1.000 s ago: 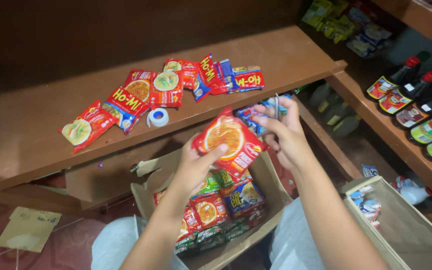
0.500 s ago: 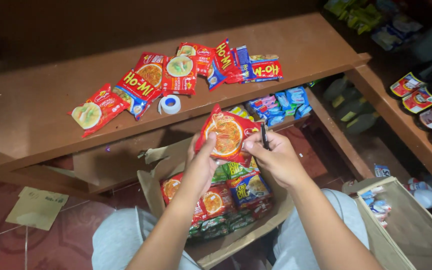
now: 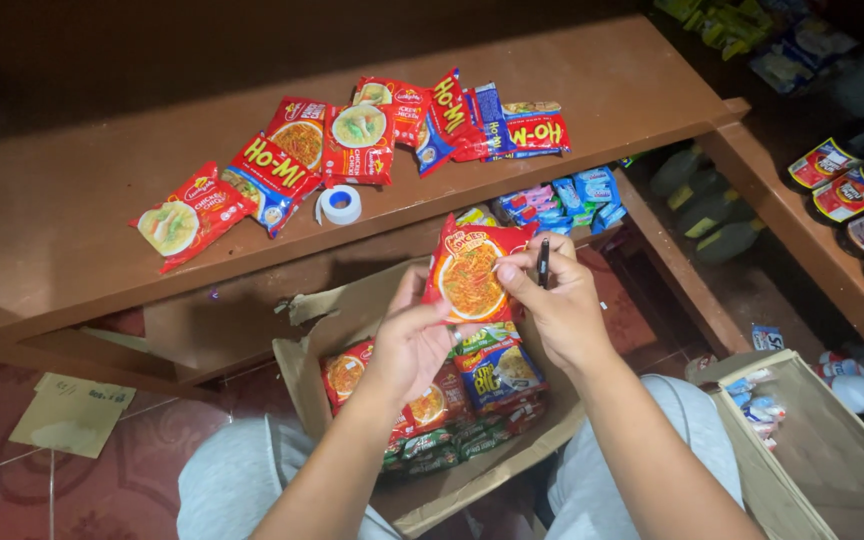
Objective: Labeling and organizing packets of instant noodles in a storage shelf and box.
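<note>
Both my hands hold one red noodle packet [image 3: 469,277] above an open cardboard box [image 3: 304,378] that rests between my knees. My left hand [image 3: 410,335] grips the packet's lower left edge. My right hand [image 3: 552,305] pinches its right edge and also carries a dark pen [image 3: 544,262] between the fingers. Inside the box lie several more noodle packets [image 3: 472,385], red, blue and green.
A brown wooden shelf [image 3: 72,160] in front carries several red noodle packets [image 3: 352,135] and a white tape roll [image 3: 340,204]. Blue packs [image 3: 562,195] sit under the shelf. Sauce bottles [image 3: 852,200] line the right shelf. A second cardboard box [image 3: 822,450] stands at lower right.
The packet has come lower and closer to the box, still in both hands. My view has shifted to the left and downward.
</note>
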